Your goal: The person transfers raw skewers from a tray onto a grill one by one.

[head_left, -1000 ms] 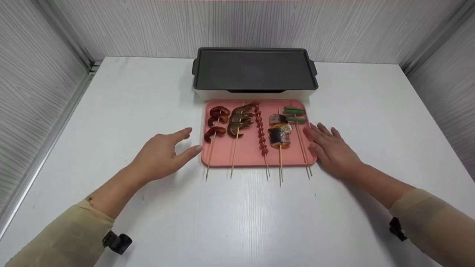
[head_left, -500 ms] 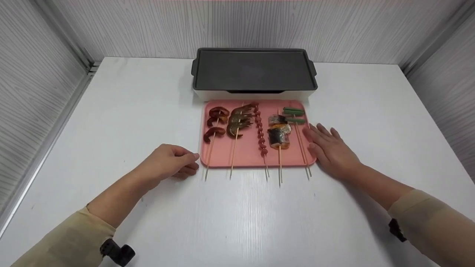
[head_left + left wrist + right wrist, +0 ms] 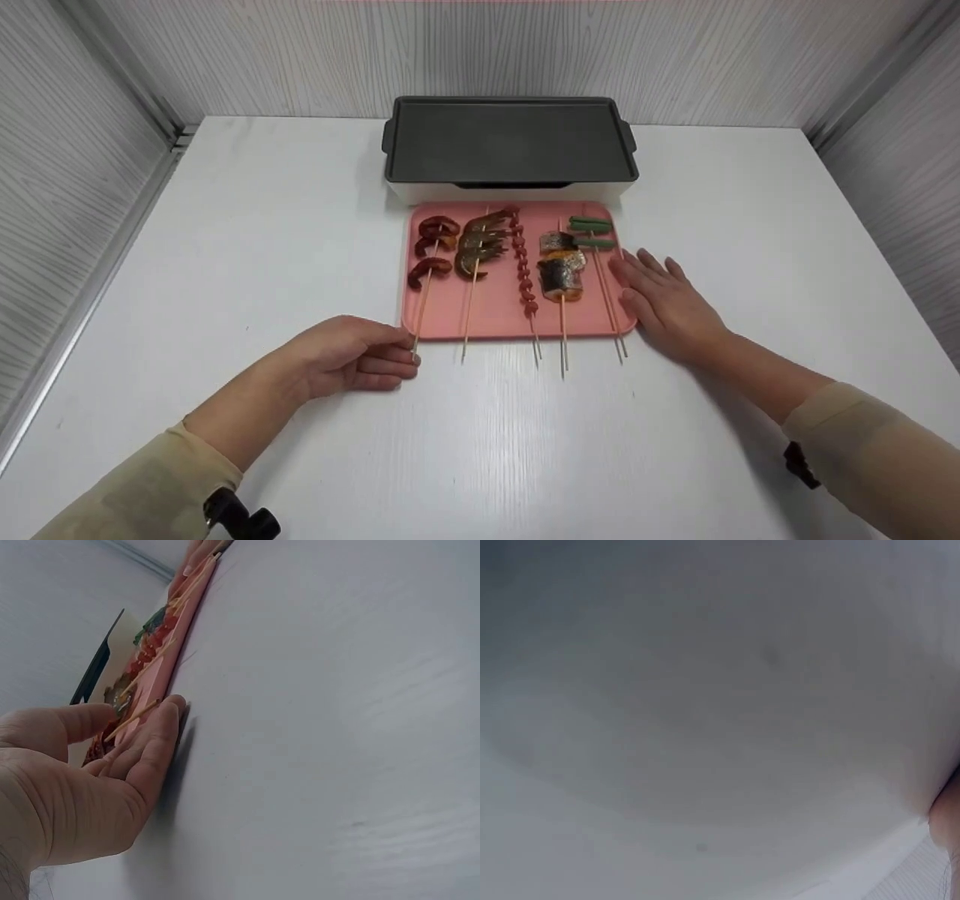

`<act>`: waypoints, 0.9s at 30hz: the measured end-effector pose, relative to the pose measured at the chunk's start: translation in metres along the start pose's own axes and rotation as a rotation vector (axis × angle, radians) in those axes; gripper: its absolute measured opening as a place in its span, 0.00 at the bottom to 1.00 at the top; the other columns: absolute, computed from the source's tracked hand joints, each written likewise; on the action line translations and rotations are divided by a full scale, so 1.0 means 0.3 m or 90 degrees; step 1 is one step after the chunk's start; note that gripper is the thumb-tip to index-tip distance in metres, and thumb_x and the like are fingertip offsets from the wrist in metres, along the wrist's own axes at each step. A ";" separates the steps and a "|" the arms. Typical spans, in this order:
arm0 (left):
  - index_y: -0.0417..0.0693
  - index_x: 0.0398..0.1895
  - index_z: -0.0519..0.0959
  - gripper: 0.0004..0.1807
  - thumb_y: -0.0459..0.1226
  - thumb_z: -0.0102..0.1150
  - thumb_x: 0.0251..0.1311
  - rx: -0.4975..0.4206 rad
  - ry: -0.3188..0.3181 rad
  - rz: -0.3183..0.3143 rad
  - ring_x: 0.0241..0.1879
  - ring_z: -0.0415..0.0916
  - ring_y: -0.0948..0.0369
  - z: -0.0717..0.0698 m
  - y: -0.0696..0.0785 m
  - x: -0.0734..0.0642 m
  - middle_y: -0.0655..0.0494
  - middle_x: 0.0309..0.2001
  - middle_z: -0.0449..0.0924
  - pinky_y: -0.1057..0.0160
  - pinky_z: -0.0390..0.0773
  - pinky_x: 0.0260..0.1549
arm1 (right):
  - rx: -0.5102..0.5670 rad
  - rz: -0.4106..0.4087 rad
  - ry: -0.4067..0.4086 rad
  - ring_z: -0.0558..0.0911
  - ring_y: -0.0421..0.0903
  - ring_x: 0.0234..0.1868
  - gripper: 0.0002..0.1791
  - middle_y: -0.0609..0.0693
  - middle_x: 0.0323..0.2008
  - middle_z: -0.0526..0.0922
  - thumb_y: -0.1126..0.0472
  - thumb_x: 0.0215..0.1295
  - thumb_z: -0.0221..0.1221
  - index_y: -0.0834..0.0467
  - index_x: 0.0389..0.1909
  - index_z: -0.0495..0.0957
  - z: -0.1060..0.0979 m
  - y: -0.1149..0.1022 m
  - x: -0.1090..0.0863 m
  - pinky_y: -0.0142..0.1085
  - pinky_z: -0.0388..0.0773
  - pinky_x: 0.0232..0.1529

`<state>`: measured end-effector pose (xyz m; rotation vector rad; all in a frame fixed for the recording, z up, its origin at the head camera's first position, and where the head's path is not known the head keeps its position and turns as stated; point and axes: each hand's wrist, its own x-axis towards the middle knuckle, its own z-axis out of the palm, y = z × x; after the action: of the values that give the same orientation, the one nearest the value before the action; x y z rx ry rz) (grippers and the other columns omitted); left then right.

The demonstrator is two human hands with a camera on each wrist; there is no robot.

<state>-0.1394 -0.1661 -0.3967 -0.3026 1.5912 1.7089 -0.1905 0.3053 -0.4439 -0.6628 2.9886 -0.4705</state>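
Note:
A pink tray [image 3: 499, 322] bears several skewers with their stick ends over its front edge. My left hand [image 3: 352, 360] is at its front left corner, fingers extended under the stick end of the skewer of dark red curled pieces [image 3: 430, 271]. In the left wrist view the thumb [image 3: 94, 720] stands apart from the fingers [image 3: 154, 754], with the stick between them. My right hand [image 3: 667, 304] rests flat against the tray's right side, nearest the green vegetable skewer [image 3: 592, 243]. Between lie a shrimp skewer [image 3: 480, 255], a skewer of small red pieces [image 3: 523, 266] and a fish skewer [image 3: 561, 277].
A dark flat griddle [image 3: 510, 142] on a white base stands right behind the tray. The white table [image 3: 480, 450] reaches to pale wood-grain walls [image 3: 495, 52] at the back and both sides. The right wrist view shows mostly a blurred pale surface.
My left hand has come down and right from beside the tray's left edge to the stick end of the leftmost skewer. My right hand has stayed at the tray's right side.

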 end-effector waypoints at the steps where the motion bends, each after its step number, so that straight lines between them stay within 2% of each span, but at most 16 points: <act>1: 0.29 0.59 0.78 0.18 0.36 0.58 0.78 -0.006 -0.001 -0.002 0.48 0.90 0.51 0.003 -0.002 0.002 0.41 0.47 0.89 0.56 0.88 0.50 | -0.001 0.000 0.000 0.51 0.57 0.85 0.34 0.52 0.82 0.59 0.43 0.87 0.41 0.53 0.85 0.56 0.000 0.000 0.000 0.60 0.41 0.82; 7: 0.28 0.60 0.78 0.18 0.35 0.59 0.77 -0.016 0.001 -0.008 0.48 0.90 0.51 0.022 -0.009 0.012 0.39 0.48 0.89 0.56 0.88 0.50 | 0.003 0.003 0.002 0.51 0.57 0.85 0.34 0.51 0.82 0.60 0.43 0.87 0.41 0.53 0.85 0.57 -0.001 -0.005 0.000 0.59 0.41 0.83; 13: 0.28 0.59 0.79 0.18 0.34 0.62 0.75 -0.017 0.004 -0.016 0.45 0.91 0.52 0.033 -0.006 0.011 0.41 0.44 0.90 0.57 0.89 0.47 | 0.002 0.004 0.003 0.51 0.57 0.85 0.33 0.51 0.82 0.60 0.44 0.87 0.42 0.54 0.84 0.58 0.005 -0.006 -0.001 0.59 0.41 0.83; 20: 0.31 0.64 0.77 0.23 0.35 0.67 0.72 -0.012 -0.003 0.013 0.40 0.91 0.55 0.028 0.012 0.005 0.45 0.41 0.90 0.60 0.89 0.44 | 0.009 -0.005 0.009 0.52 0.57 0.84 0.33 0.52 0.82 0.61 0.45 0.86 0.43 0.55 0.84 0.59 0.007 -0.002 -0.002 0.60 0.41 0.82; 27: 0.35 0.72 0.73 0.27 0.35 0.65 0.74 0.013 -0.020 0.057 0.38 0.91 0.56 0.019 0.031 0.001 0.46 0.40 0.91 0.61 0.89 0.43 | 0.004 0.001 0.003 0.51 0.56 0.85 0.33 0.51 0.82 0.60 0.44 0.86 0.42 0.54 0.84 0.58 0.001 -0.008 -0.002 0.60 0.41 0.82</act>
<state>-0.1439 -0.1599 -0.3889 -0.1965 1.6198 1.7549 -0.1891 0.3034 -0.4436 -0.6604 2.9904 -0.4822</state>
